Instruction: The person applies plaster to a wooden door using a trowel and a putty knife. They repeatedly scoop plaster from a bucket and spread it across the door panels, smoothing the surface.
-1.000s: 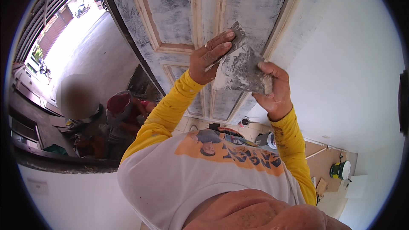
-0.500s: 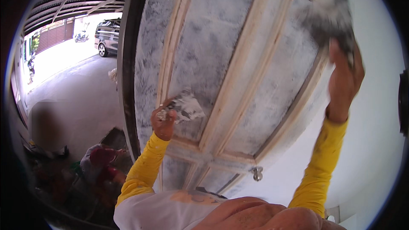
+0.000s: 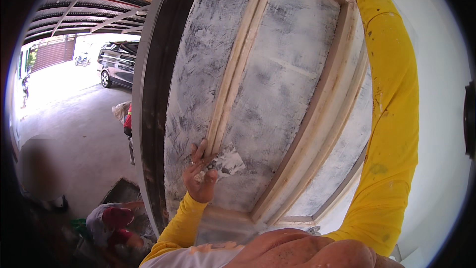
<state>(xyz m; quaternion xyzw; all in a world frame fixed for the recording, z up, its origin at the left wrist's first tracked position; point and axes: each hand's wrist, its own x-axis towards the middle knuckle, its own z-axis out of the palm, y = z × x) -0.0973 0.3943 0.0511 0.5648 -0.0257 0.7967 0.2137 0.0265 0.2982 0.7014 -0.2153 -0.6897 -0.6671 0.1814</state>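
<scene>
My left hand grips a flat scraper blade smeared with white putty, in front of the lower left part of a panelled door. Its thumb and fingers close on the near end of the blade, and some fingertips show above. The door has pale wooden mouldings around panels streaked white over dark grey. My right arm, in a spotted yellow sleeve, reaches up past the top edge of the picture. The hand itself and anything in it are out of sight.
A dark door frame stands to the left of the door. At lower left a person in a red cap is bent low. A dark car is parked outside under a metal roof. A white wall is on the right.
My right hand has gone up out of view; half a second ago it held a blurred, putty-smeared tool. My left hand sits slightly lower, still with the scraper. The view has shifted along the door.
</scene>
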